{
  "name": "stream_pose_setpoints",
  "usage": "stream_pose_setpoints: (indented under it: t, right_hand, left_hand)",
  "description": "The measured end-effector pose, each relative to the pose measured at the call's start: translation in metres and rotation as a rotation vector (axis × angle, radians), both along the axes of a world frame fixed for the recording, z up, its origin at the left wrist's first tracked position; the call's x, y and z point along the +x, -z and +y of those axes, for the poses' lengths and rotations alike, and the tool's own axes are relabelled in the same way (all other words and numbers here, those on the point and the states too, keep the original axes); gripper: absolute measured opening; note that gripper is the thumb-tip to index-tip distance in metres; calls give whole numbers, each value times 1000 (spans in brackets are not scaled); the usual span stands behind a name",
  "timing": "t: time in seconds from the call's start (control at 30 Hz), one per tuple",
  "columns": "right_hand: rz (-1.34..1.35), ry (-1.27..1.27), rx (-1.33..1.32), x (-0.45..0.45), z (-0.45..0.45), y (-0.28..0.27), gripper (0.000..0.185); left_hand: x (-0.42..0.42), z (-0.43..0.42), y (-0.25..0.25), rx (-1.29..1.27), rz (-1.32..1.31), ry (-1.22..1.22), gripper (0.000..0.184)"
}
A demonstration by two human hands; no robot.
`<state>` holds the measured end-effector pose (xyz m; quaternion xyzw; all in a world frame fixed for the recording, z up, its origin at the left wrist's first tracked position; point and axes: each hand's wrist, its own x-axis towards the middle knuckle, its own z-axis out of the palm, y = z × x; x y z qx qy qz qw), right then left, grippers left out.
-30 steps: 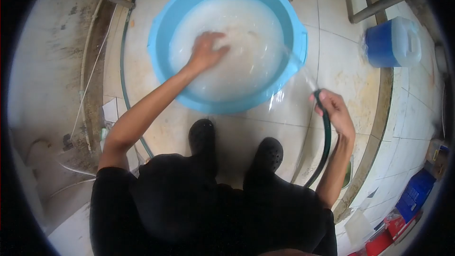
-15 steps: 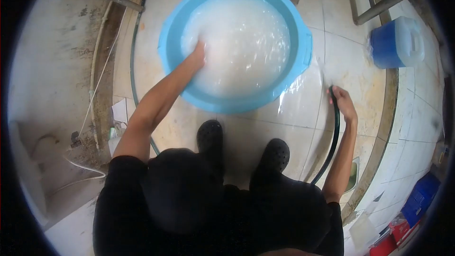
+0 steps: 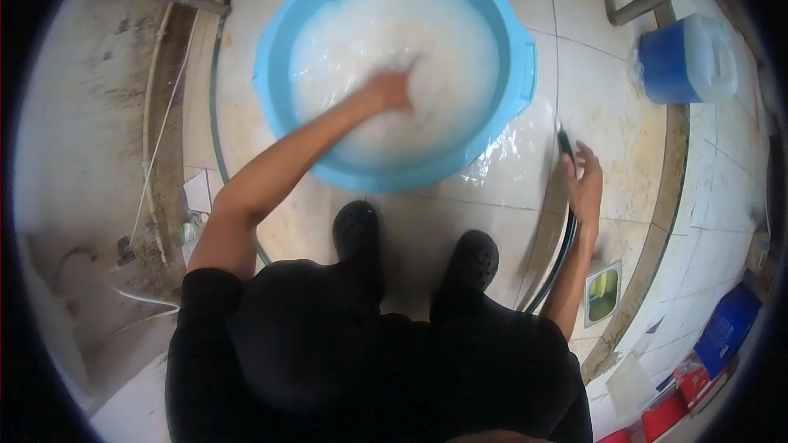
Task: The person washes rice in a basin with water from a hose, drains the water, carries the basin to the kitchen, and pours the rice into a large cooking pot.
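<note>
A large light-blue plastic basin (image 3: 517, 74) stands on the tiled floor, filled with cloudy whitish liquid (image 3: 443, 49). My left hand (image 3: 392, 92) is in the liquid near the basin's middle, smeared by motion. Its fingertips are partly under the surface, so whether it grips anything is hidden. To the right of the basin, my right hand (image 3: 585, 184) holds a dark green hose (image 3: 565, 144) near its end, with the fingers loosely around it. The hose's open end points away from me, toward the floor beside the basin, and its length runs back along my right forearm.
Wet, shiny floor tiles (image 3: 501, 156) lie beside the basin. A jug of blue liquid (image 3: 685, 57) stands at the right by a raised edge. A square floor drain (image 3: 603, 294) is near my right arm. My black clogs (image 3: 474, 258) are below the basin. Pipes line the left.
My left hand has swept from the basin's left side to its middle. My right hand's fingers have loosened and shifted on the hose. The view has moved slightly.
</note>
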<state>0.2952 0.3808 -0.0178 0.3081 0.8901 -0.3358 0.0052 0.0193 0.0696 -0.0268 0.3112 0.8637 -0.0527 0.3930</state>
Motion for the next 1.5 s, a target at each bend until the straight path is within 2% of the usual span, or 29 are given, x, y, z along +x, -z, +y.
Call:
stream_pose_setpoints:
  t: [0.03,0.1,0.17,0.2,0.37,0.4,0.5,0.6,0.7,0.8,0.83,0.9,1.0,1.03,1.1,1.23,1.3,1.43,1.5]
  right_hand:
    - [15,38,1,2,-8,-11,47]
    - [19,91,16,13,-16,-16,47]
    - [46,98,236,26,-21,-10,47]
    - [44,182,155,24,-30,-21,45]
    - [187,248,-34,21,-58,-30,37]
    - [226,246,-116,19,-65,-34,34]
    - [218,135,-92,9,-77,-35,30]
    - [236,66,-101,3,-87,-50,27]
    - [224,79,-123,3,-91,-57,23]
    - [284,-2,-61,8,-89,-59,21]
    - [278,-1,-98,7,-90,-63,20]
    - [276,-17,-136,4,-93,-65,19]
    - [289,-84,-95,-1,-93,-63,18]
    - [303,-99,-94,-3,-95,-63,20]
    - [319,-111,-93,-6,-98,-61,22]
    - [354,-142,-97,-8,-106,-59,22]
    - [352,-160,-110,-10,-108,-64,21]
    - [363,-162,-105,-13,-101,-66,22]
    - [341,-140,-116,-23,-90,-59,23]
  left_hand:
    - [-16,-4,14,-9,-67,-16,89]
    - [-41,-9,40,22,-20,-44,86]
    - [-67,-7,61,63,49,-94,84]
    - [-78,-8,70,83,78,-118,82]
    - [-115,5,86,179,90,-204,76]
    - [-118,7,83,194,78,-212,75]
    - [-114,10,73,248,9,-206,72]
    - [-85,17,34,309,-41,-117,68]
    - [-37,11,-34,458,128,-43,65]
    - [-21,-3,-60,748,328,-105,60]
    - [-23,-6,-56,749,336,-116,60]
    - [-33,-11,-34,734,699,47,56]
    - [-51,-15,0,665,855,96,55]
    - [-57,-16,4,669,859,89,55]
    - [-65,-25,9,487,755,56,55]
    - [-62,-38,19,525,745,114,55]
    - [-52,-38,19,692,1000,115,55]
    - [-47,-55,-15,813,997,66,41]
    - [-41,-76,-44,1010,651,-105,30]
